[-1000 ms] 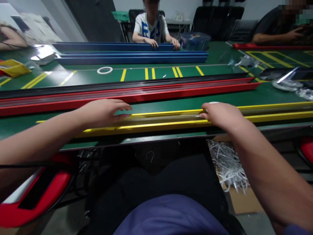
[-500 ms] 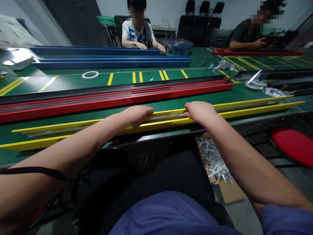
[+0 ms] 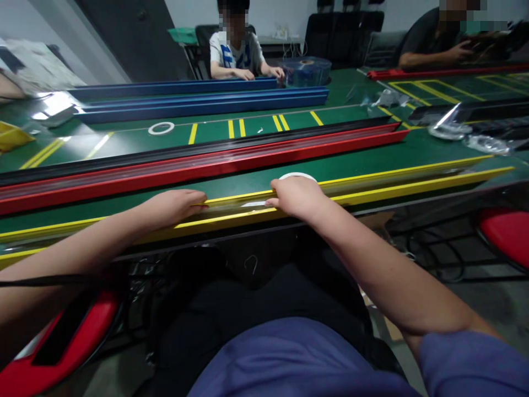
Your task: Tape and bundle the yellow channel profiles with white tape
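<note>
A long yellow channel strip (image 3: pixel 413 186) lies along the near edge of the green table (image 3: pixel 351 160), with clear film over its middle. My left hand (image 3: pixel 173 205) rests on the strip left of centre, fingers curled over its near rail. My right hand (image 3: pixel 295 196) grips the strip just right of centre, fingers closed on the rail. A white tape roll (image 3: pixel 298 176) sits on the table right behind my right hand. A small white label (image 3: pixel 253 204) shows on the strip between my hands.
Red and black strips (image 3: pixel 206 162) lie behind the yellow one, blue strips (image 3: pixel 198 102) farther back. Another white tape ring (image 3: pixel 161 128) lies mid-table. Two other people sit at the far side. Red stools (image 3: pixel 504 231) stand at both sides below the table edge.
The yellow strip has slid to the left along the table edge. Both my hands moved left with it and stay on it; a white tape roll now shows behind my right hand.
</note>
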`<state>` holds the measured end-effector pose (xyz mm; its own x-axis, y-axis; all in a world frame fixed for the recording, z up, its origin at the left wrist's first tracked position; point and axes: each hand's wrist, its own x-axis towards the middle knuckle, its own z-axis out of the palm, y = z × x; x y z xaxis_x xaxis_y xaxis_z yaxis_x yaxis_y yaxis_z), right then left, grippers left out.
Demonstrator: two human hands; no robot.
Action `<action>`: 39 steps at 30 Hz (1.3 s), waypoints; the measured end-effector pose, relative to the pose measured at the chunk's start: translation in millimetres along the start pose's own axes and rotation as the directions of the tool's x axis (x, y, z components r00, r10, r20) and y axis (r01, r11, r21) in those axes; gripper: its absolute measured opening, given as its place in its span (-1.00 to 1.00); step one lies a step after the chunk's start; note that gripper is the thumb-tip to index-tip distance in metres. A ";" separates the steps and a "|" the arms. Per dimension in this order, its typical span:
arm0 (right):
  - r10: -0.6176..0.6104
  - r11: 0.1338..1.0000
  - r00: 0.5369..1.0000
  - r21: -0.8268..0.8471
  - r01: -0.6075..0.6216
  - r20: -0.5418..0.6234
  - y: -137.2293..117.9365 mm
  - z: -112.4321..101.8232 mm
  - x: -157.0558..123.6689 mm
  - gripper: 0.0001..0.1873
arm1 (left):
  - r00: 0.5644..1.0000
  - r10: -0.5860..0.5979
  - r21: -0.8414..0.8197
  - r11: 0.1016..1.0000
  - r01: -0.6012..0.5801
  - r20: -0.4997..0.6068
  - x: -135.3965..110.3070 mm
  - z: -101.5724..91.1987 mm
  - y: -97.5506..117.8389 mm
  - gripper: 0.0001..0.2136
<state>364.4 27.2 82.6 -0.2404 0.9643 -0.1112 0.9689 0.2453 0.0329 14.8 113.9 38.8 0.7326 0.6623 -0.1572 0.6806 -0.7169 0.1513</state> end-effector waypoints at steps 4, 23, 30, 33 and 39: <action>-0.119 0.989 0.993 0.079 0.121 -0.023 -55.5 -4.1 11.3 -0.60 | 0.991 -0.118 -0.005 0.993 0.118 0.060 -55.4 -3.6 -35.2 -0.63; 0.004 0.999 0.997 -0.042 0.000 0.081 68.3 4.2 -18.3 -0.34 | 0.984 -0.172 -0.197 0.967 0.160 -0.043 -50.7 -3.6 -5.8 -0.60; 0.096 0.993 0.995 -0.073 -0.095 0.010 102.5 17.5 -39.0 -0.25 | 0.959 -0.283 -0.251 0.930 0.268 -0.025 -50.2 0.3 -7.7 -0.60; 0.077 0.997 0.996 0.001 -0.077 0.040 102.1 16.9 -28.6 -0.26 | 0.967 -0.255 -0.185 0.951 0.249 -0.007 -47.0 -3.3 -3.8 -0.61; 0.169 0.982 0.969 -0.116 -0.150 0.180 92.6 8.2 -5.3 -0.38 | 0.985 -0.175 -0.101 0.979 0.175 0.005 -33.8 -5.8 3.5 -0.58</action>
<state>455.8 44.0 78.1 -0.0586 0.9578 -0.2815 0.9805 0.1082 0.1640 -7.5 90.3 50.2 0.6020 0.7764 -0.1865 0.7959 -0.5644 0.2193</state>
